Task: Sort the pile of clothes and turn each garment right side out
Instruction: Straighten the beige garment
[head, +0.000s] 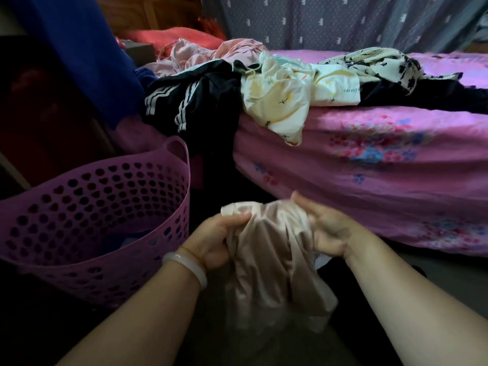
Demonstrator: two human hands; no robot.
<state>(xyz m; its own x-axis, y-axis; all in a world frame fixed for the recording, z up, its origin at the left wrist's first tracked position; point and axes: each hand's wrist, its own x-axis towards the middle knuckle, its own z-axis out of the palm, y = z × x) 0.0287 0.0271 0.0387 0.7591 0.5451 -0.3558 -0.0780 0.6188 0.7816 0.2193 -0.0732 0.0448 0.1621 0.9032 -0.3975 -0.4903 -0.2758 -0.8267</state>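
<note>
Pink flowered sheeting is covering the bed [383, 159] that is filling the right of my view, and a grey patterned curtain [343, 19] is hanging behind it. On the mattress the pile of clothes [264, 83] is waiting: a black piece with white stripes, a cream printed one, pale pink ones at the back. A purple basket [105, 202] with punched holes is standing at the left, just beside the bed corner.

Down in front I am watching the satin garment [266, 260], pale beige-pink, hanging between both hands, apart from the pile and below the mattress edge. The left hand [214, 241], with a pale bracelet [184, 268] on its wrist, is curling its fingers round the bunched top edge, thumb pressing on top. The right hand [330, 233] is gripping the other side of that bunch, its fingertips going out of sight among the folds.

Judging by the sheen and the loose drape, I am expecting light, limp, slippery cloth that is likely to slide through a slack pinch. I am reckoning a firm hold on a hem or seam is best, one hand going inside to catch the far end while the other is peeling the outer layer back. Which face is outward now, I cannot tell.
</note>
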